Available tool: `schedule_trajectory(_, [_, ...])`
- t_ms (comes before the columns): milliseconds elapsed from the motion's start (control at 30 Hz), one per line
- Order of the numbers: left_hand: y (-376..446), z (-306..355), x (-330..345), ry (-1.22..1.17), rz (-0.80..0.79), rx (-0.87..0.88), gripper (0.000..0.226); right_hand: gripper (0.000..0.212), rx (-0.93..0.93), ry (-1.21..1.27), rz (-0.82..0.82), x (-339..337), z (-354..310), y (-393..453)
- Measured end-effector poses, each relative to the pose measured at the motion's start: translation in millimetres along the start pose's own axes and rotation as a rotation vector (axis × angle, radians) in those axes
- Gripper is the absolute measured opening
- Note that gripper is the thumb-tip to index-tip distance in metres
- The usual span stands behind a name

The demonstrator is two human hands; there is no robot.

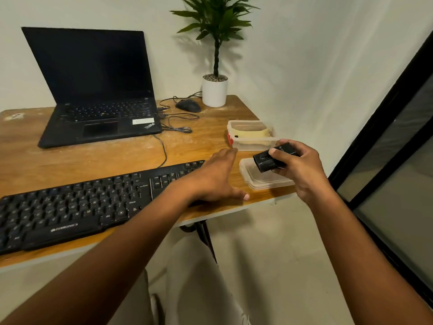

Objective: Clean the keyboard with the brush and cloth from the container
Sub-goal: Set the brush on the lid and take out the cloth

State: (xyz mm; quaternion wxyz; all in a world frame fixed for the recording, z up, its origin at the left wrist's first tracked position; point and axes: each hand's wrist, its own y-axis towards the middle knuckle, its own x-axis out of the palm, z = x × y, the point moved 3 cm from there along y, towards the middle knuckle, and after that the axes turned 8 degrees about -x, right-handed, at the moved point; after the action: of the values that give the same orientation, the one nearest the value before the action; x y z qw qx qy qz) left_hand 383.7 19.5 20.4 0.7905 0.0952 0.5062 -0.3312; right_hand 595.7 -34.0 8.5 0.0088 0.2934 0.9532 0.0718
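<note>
A black keyboard [77,205] lies along the front edge of the wooden table [131,153]. My left hand [215,179] rests flat with straight fingers over the keyboard's right end. My right hand [297,167] grips a black rectangular brush case [269,160] above the clear lid [264,179]. Behind them stands the open clear container [251,134] with a red clip; a yellow cloth [253,133] lies inside it.
An open black laptop [98,95] sits at the back left, with cables [178,124] and a black mouse [188,105] beside it. A potted plant [215,90] stands at the back right. A dark-framed glass door [386,160] runs along the right.
</note>
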Motion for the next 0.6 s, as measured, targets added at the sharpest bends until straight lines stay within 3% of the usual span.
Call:
schedule_trajectory(233, [33,16,9,-0.003,0.026,0.008,0.127,0.037,0.054,-0.121,-0.014,-14,20,23])
schedule_trajectory(367, [40,15,17,0.008,0.018,0.003,0.127,0.042,0.104,-0.2,-0.116,-11,26,27])
schedule_trajectory(600, [42,16,20,0.016,0.018,0.012,0.125,0.055,-0.026,-0.799,-0.176,-17,17,39])
